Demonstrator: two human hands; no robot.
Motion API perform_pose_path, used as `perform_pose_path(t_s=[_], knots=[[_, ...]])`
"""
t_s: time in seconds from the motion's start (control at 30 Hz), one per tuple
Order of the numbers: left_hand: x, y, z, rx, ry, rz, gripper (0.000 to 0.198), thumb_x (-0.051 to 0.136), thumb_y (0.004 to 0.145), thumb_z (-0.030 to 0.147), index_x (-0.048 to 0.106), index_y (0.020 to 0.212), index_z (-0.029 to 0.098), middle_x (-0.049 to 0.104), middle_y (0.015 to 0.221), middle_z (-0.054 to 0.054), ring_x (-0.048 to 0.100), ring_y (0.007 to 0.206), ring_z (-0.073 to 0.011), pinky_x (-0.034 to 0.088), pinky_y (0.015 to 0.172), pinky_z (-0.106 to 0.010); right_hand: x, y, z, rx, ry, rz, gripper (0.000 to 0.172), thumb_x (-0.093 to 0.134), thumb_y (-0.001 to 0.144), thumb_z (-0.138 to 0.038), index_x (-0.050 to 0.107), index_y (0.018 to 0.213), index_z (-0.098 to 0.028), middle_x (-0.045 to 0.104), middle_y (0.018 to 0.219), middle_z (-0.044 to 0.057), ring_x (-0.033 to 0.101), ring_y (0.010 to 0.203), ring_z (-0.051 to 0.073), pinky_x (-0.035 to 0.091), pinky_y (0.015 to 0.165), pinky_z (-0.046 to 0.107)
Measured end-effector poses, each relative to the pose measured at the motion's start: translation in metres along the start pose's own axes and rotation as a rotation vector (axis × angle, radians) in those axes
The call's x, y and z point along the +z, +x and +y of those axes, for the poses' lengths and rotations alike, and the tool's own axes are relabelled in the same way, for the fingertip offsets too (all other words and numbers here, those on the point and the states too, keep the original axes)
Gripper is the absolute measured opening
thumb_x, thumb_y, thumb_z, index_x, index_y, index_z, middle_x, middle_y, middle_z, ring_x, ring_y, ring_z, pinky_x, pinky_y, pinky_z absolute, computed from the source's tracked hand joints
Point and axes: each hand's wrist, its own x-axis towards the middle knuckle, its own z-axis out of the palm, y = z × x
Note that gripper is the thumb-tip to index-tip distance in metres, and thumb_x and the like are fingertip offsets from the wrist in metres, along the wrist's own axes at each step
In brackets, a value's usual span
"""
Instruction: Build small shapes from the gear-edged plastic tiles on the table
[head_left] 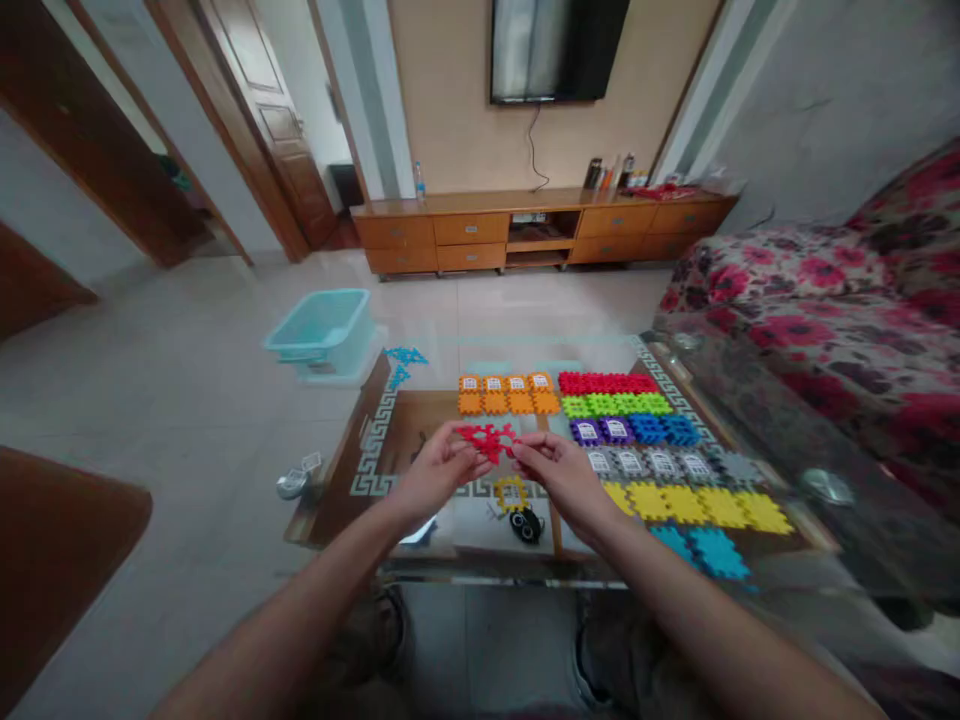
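My left hand [439, 468] and my right hand [559, 470] meet over the glass table [750, 575], both pinching red interlocking plastic pieces [489, 439] held between them. Below the hands lie a yellow frame piece [511, 492] and a small black wheeled part [526, 525]. Beyond and to the right lie rows of joined tiles: orange [508, 394], red [607, 383], green [616, 404], purple and blue [634, 430], grey [664, 464], yellow [697, 505] and light blue [701, 548].
A teal plastic tub [322, 328] stands on the floor at the left, with loose blue pieces [403, 362] beside it. A floral sofa [825, 300] runs along the right. A wooden TV cabinet [540, 230] lines the far wall.
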Motion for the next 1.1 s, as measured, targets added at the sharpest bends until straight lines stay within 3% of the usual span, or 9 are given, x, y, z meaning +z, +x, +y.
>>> perform_pose_path(t_s=[0.17, 0.33, 0.53, 0.73, 0.9, 1.1], knots=[[0.002, -0.006, 0.002, -0.024, 0.050, -0.091, 0.035, 0.069, 0.088, 0.030, 0.049, 0.115, 0.021, 0.068, 0.111, -0.007, 0.067, 0.098, -0.0159, 0.046, 0.100, -0.038, 0.000, -0.001, 0.002, -0.067, -0.089, -0.010, 0.025, 0.077, 0.073, -0.040, 0.070, 0.085, -0.020, 0.069, 0.079, 0.004, 0.060, 0.069, 0.016, 0.048, 0.065, 0.030], [0.006, -0.009, 0.002, 0.003, 0.179, -0.101, 0.027, 0.063, 0.092, 0.034, 0.044, 0.106, 0.021, 0.067, 0.107, -0.006, 0.064, 0.103, -0.0177, 0.046, 0.098, -0.038, 0.001, -0.003, 0.000, -0.135, -0.161, -0.073, 0.020, 0.076, 0.074, -0.039, 0.070, 0.080, -0.021, 0.072, 0.082, 0.005, 0.065, 0.075, 0.019, 0.052, 0.071, 0.034], [0.010, -0.011, 0.008, 0.033, 0.439, -0.124, 0.036, 0.057, 0.094, 0.033, 0.040, 0.124, 0.022, 0.064, 0.119, -0.010, 0.060, 0.109, -0.0198, 0.046, 0.096, -0.038, 0.001, -0.004, 0.001, -0.272, -0.282, -0.080, 0.018, 0.074, 0.077, -0.038, 0.071, 0.079, -0.021, 0.074, 0.084, 0.006, 0.068, 0.077, 0.019, 0.055, 0.074, 0.036], [0.009, -0.010, 0.002, 0.036, 0.357, -0.133, 0.036, 0.058, 0.094, 0.036, 0.049, 0.125, 0.020, 0.060, 0.122, -0.010, 0.059, 0.114, -0.0209, 0.045, 0.102, -0.039, 0.001, -0.005, 0.003, -0.330, -0.306, -0.069, 0.019, 0.074, 0.079, -0.037, 0.071, 0.086, -0.020, 0.075, 0.089, 0.006, 0.069, 0.078, 0.020, 0.055, 0.072, 0.035], [0.008, -0.008, -0.008, -0.006, 0.197, -0.108, 0.036, 0.058, 0.094, 0.038, 0.049, 0.125, 0.021, 0.059, 0.122, -0.009, 0.060, 0.111, -0.0196, 0.045, 0.104, -0.040, 0.002, -0.008, 0.000, -0.375, -0.377, -0.056, 0.018, 0.072, 0.081, -0.036, 0.070, 0.088, -0.020, 0.074, 0.086, 0.005, 0.068, 0.075, 0.019, 0.055, 0.068, 0.033], [0.008, -0.008, -0.008, 0.007, 0.179, -0.104, 0.036, 0.059, 0.094, 0.038, 0.049, 0.125, 0.022, 0.059, 0.121, -0.008, 0.059, 0.113, -0.0192, 0.043, 0.107, -0.041, 0.001, -0.011, -0.003, -0.439, -0.447, -0.011, 0.013, 0.071, 0.083, -0.033, 0.071, 0.085, -0.021, 0.075, 0.088, 0.005, 0.069, 0.077, 0.019, 0.054, 0.069, 0.032]])
